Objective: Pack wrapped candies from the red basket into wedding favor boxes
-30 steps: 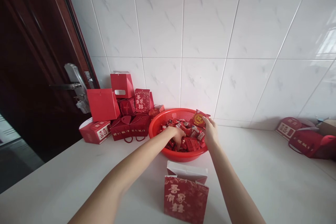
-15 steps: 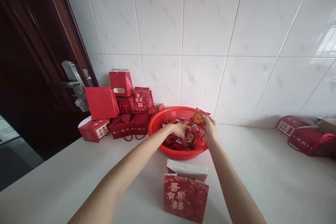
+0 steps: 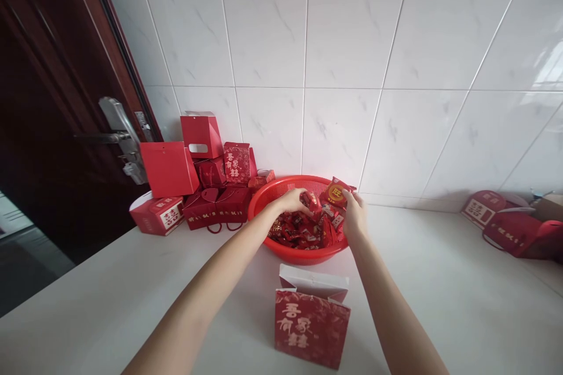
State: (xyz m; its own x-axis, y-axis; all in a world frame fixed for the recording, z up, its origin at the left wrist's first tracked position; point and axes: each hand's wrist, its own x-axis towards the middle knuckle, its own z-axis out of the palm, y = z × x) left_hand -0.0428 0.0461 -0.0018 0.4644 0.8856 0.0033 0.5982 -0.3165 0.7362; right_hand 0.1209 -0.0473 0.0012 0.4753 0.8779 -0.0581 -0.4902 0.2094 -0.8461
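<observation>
On one table (image 3: 422, 287) we have one basket (image 3: 303, 256) and, nearer us, one open box (image 3: 311, 329). Over the basket, our right hand (image 3: 355, 217) pinches one gold-marked packet (image 3: 336, 191) between barely parted fingers; our left hand's (image 3: 292, 201) curled fingers grip one glossy packet (image 3: 315, 204).

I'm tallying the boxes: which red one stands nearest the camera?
The box standing alone in front of the basket, its top flaps apart; the other boxes are grouped farther back, at left and right.
</observation>
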